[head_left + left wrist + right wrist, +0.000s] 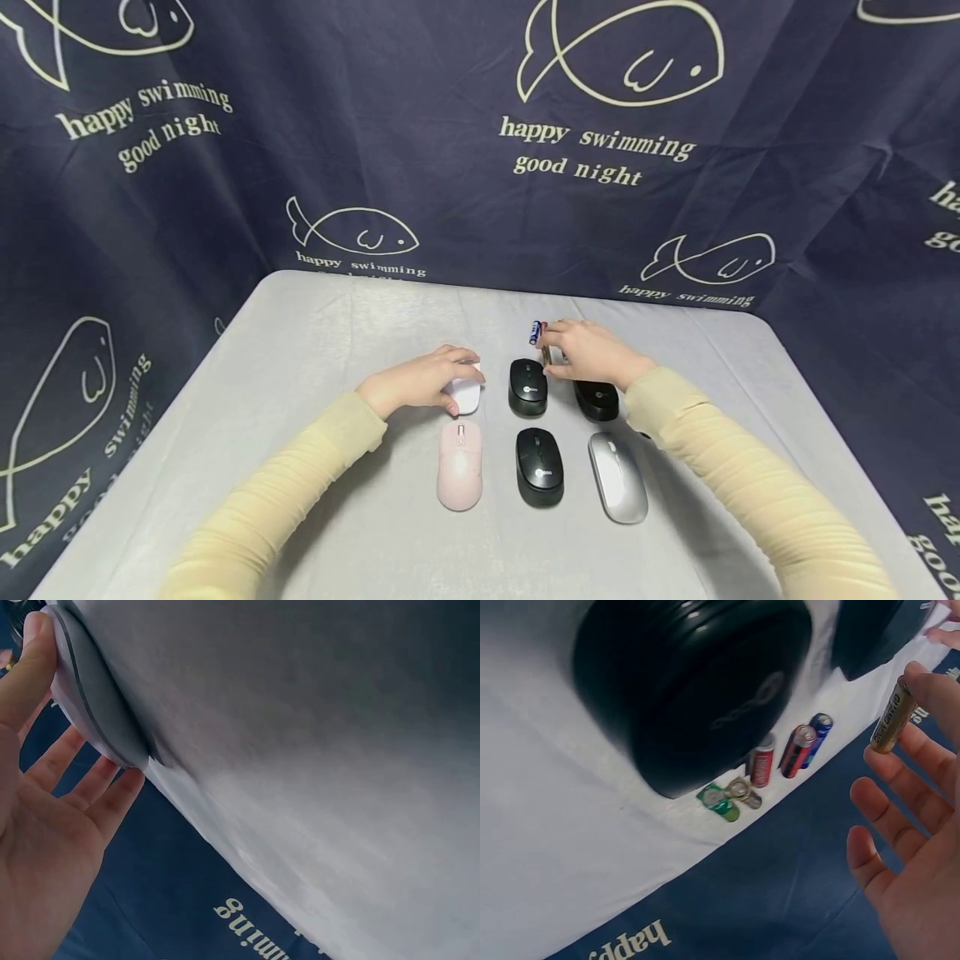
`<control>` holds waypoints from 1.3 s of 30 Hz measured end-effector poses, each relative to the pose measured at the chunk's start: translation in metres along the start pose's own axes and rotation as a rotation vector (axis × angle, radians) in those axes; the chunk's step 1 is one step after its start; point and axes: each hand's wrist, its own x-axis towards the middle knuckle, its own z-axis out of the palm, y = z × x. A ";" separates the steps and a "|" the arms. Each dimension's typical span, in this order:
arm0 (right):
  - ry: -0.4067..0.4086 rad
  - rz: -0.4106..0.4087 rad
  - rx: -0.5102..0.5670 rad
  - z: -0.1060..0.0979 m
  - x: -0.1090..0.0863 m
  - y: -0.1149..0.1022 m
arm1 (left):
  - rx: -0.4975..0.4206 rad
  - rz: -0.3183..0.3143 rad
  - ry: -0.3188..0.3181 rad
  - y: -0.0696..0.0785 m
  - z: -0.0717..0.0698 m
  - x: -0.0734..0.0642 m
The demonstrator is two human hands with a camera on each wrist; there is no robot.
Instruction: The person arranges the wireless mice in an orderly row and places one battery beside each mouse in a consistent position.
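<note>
My left hand [423, 382] grips a white computer mouse [467, 395], thumb on its near end and fingers along the far end. In the left wrist view this mouse [94, 690] shows its side and a dark seam. A gold AA-type battery [894, 718] is pinched between thumb and fingertips of my right hand [592, 350], above the table by a black mouse [528, 388]. Another black mouse [597, 402] lies partly under the right hand in the head view. Behind it stand a blue battery [820, 733], a red-and-black battery [796, 754] and a red battery [763, 765].
Nearer me lie a pink mouse [460, 475], a third black mouse [539, 473] and a silver mouse [619, 482]. A green battery [718, 799] and a gold-toned one [744, 793] sit near the far edge of the white-covered table [360, 325]. Dark blue curtains [450, 167] surround it.
</note>
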 end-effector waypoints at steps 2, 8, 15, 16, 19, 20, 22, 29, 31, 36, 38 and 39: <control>0.008 -0.009 -0.001 -0.001 0.002 -0.002 | 0.044 0.024 -0.007 0.000 -0.001 0.000; 0.021 -0.021 0.008 -0.001 0.006 -0.008 | 0.105 0.104 -0.029 -0.003 -0.004 -0.003; 0.023 -0.019 0.002 0.000 0.010 -0.012 | 0.092 0.151 -0.076 -0.007 -0.005 -0.008; 0.023 -0.017 0.002 0.000 0.010 -0.013 | 0.095 0.155 -0.082 -0.007 -0.005 -0.008; 0.026 -0.015 0.000 -0.001 0.012 -0.016 | 0.097 0.165 -0.084 -0.007 -0.003 -0.008; 0.026 -0.014 0.003 -0.001 0.013 -0.018 | 0.102 0.167 -0.083 -0.007 -0.003 -0.009; 0.025 -0.008 0.004 -0.002 0.015 -0.021 | 0.115 0.177 -0.080 -0.007 -0.002 -0.009; 0.003 -0.010 0.027 -0.005 0.021 -0.035 | 0.156 0.199 -0.076 -0.007 -0.004 -0.009; 0.003 -0.017 0.033 -0.006 0.023 -0.038 | 0.159 0.206 -0.074 -0.006 -0.004 -0.009; 0.001 -0.024 0.048 -0.005 0.028 -0.045 | 0.159 0.215 -0.071 -0.006 -0.004 -0.009; -0.003 -0.026 0.059 -0.004 0.030 -0.047 | 0.161 0.207 -0.078 -0.006 -0.004 -0.009; -0.002 -0.027 0.064 -0.004 0.031 -0.049 | 0.162 0.198 -0.084 -0.006 -0.003 -0.009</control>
